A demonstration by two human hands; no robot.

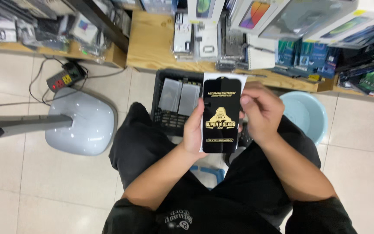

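The pale tiled floor [66,182] carries a grey fan base [81,123], black plastic crate [169,115], light-blue plastic basin [306,113] and black power strip [64,78].

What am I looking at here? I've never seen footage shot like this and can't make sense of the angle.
The camera sits on a person's head and looks straight down, so you see their own arms and lap; they seem to be seated, knees apart, over a tiled floor. There is no machine, only two bare hands. The left hand and the right hand together hold a flat black package with gold print, shaped like a phone. Behind it on the floor stands a dark crate with grey flat packs inside. To the right is a pale blue basin, to the left a grey fan base and a power strip. Wooden shelves of boxed goods run along the top.
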